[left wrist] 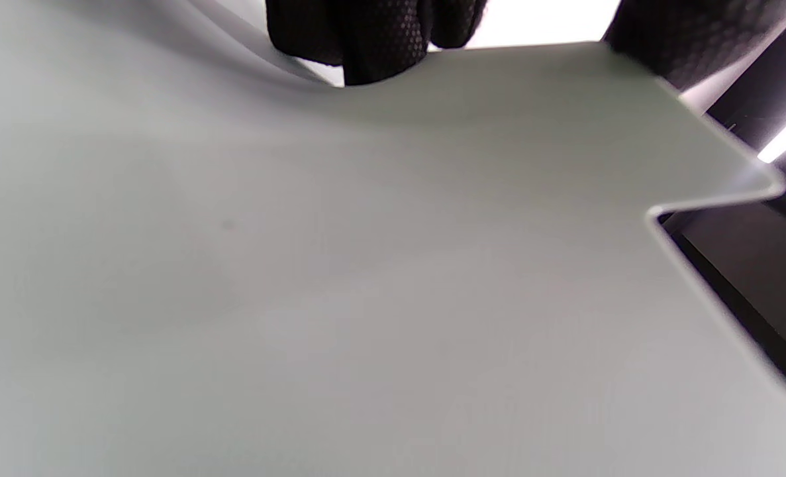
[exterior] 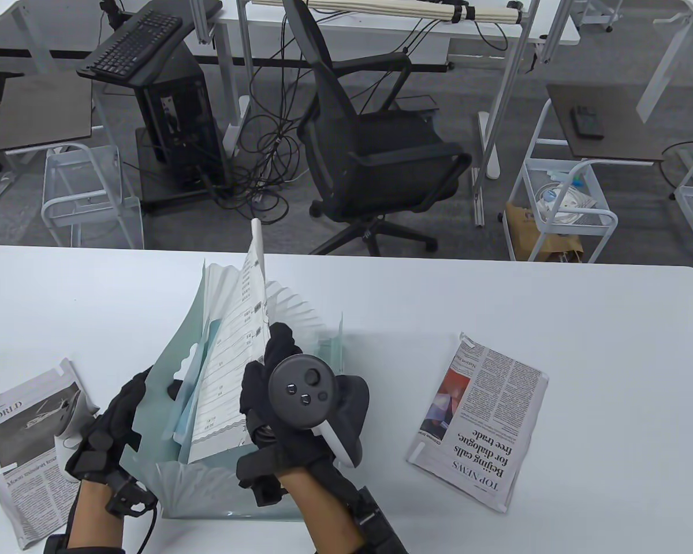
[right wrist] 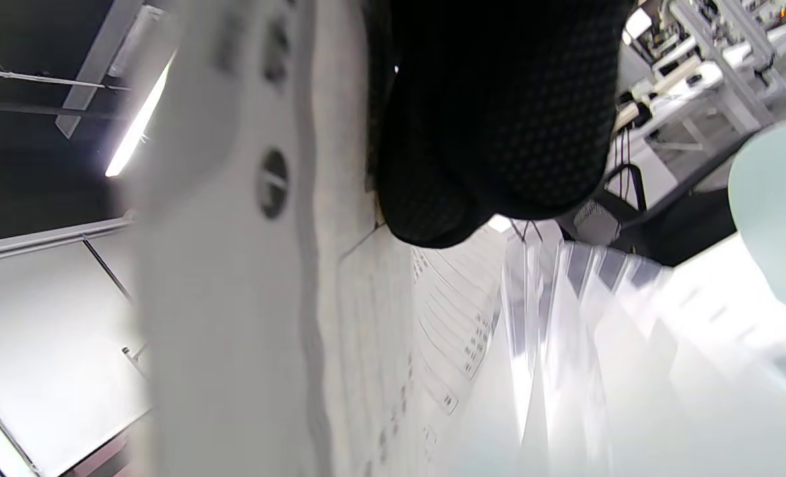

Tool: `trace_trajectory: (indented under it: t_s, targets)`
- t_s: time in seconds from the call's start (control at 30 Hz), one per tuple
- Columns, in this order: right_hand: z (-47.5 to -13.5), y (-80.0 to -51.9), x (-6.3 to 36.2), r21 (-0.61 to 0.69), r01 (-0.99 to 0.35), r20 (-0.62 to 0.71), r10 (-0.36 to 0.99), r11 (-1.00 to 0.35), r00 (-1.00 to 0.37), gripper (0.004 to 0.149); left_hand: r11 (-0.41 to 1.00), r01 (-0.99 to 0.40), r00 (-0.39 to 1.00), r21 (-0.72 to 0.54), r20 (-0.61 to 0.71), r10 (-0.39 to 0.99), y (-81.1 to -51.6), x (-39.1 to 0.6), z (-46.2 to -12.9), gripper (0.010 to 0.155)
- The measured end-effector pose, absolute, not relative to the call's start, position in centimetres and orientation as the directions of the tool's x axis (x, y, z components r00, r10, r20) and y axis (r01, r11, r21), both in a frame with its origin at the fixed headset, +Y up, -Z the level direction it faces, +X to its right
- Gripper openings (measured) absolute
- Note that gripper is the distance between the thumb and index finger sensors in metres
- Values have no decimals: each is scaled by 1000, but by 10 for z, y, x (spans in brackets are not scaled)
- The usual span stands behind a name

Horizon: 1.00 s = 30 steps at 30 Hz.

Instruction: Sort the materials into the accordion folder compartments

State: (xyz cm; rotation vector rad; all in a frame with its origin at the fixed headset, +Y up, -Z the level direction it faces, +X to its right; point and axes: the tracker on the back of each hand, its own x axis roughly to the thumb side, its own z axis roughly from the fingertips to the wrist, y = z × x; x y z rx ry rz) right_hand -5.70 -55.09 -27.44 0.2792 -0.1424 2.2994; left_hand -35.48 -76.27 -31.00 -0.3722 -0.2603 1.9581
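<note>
Fingers of the right hand (exterior: pixel 277 375) pinch a printed sheet (exterior: pixel 231 369) standing in the accordion folder (exterior: pixel 219 479); the left hand (exterior: pixel 115 421) grips the folder's front flap.

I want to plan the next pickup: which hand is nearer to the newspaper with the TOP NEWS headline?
Right. The right hand grips the printed sheet in the accordion folder, just left of the TOP NEWS newspaper. The left hand holds the folder's far-left side.

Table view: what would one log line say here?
right hand: holds printed white sheet | left hand: holds pale green accordion folder open
</note>
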Motion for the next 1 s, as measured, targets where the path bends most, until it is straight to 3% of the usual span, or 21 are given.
trace_trajectory:
  t_s: [0.2,0.43,0.5,0.57,1.0]
  targets:
    - [-289,-566,-62,152,-813,173,825,-562,-538,40,-399,-848,-374,-348,-140,917,-763,-354,-310,80]
    - [-301,-566,-60,247,-728,101,764,-640,-637,39,-397,-850,-373,-346,-138,918,-762,-353,-311,80]
    - [-305,-569,-58,374,-764,55,835,-526,-548,41,-399,-848,-374,-348,-140,917,-762,-353,-311,80]
    - [-305,-569,-56,375,-811,37,882,-449,-470,46,-399,-848,-374,-348,-140,917,-762,-354,-311,80]
    - [-314,-579,-78,392,-663,50,735,-637,-676,44,-392,-850,-366,-351,-139,920,-761,-353,-311,80]
